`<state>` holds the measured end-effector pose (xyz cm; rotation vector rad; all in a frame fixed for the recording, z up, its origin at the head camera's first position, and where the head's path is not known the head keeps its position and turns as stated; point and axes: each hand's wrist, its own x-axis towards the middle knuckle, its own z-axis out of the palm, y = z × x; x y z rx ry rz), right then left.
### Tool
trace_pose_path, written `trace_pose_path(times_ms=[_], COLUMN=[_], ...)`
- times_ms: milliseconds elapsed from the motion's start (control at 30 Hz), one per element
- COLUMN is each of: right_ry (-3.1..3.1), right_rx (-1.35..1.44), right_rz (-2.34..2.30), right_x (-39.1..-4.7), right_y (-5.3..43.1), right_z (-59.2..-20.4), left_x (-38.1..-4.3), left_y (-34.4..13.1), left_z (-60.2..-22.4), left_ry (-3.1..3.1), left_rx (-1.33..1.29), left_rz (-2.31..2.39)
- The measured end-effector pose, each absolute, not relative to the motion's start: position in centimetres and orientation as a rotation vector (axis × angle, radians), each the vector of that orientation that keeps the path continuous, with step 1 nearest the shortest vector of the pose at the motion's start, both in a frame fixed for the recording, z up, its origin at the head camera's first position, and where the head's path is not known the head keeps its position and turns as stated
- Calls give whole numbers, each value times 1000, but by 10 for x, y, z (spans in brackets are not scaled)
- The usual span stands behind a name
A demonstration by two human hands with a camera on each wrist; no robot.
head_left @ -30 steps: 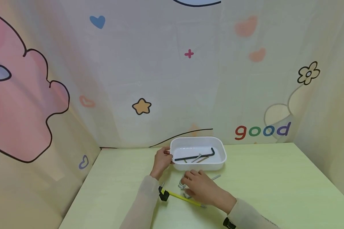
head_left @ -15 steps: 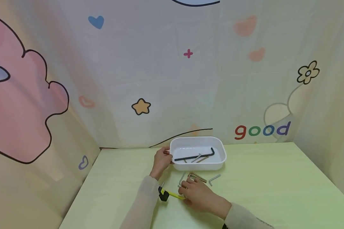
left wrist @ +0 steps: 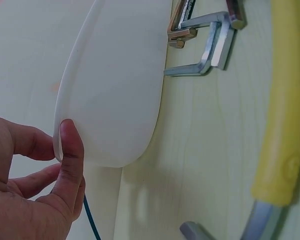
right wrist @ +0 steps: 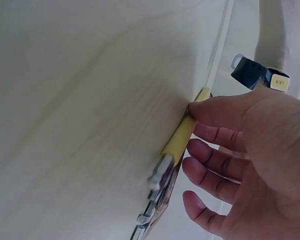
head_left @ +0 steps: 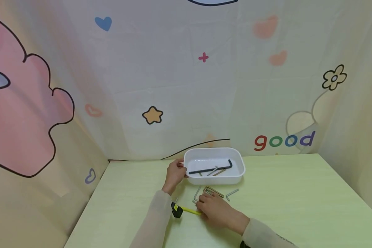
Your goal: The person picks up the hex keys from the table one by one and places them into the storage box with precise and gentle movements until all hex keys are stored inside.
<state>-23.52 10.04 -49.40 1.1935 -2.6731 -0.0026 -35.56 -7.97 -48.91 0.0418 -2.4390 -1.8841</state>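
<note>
My left hand (head_left: 174,176) grips the left rim of a white plastic bin (head_left: 215,180), thumb outside the wall in the left wrist view. Inside the bin lie a long black hex key (head_left: 209,170) and several smaller ones. In front of it, my right hand (head_left: 218,210) pinches a hex key with a yellow sleeve (right wrist: 179,141) between thumb and fingers. This key lies at table level, its right part hidden under the hand in the head view. Copper-coloured hex keys (head_left: 215,191) lie just beyond the right fingers, with a silver hex key (head_left: 197,194) beside them.
Another silver hex key (head_left: 231,194) lies right of the copper ones. A black wrist camera (head_left: 176,210) on the left sleeve partly covers the yellow key's left end. The pale green table (head_left: 297,199) meets a printed curtain (head_left: 186,86) behind the bin.
My right hand has moved down and slightly left from the silver keys onto the yellow-sleeved hex key, uncovering the copper keys. The left hand and the bin stay put.
</note>
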Motion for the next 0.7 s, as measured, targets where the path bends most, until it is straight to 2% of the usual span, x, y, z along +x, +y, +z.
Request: trace_pose_path(times_ms=[700], right_ry=[-2715], right_rx=[1172], right_rz=[38], right_x=[-236], right_y=[90], right_z=[-487], left_x=[-357], left_y=[-81], left_z=[-489], left_ry=[-2428], left_rx=[27], left_rz=[-1885])
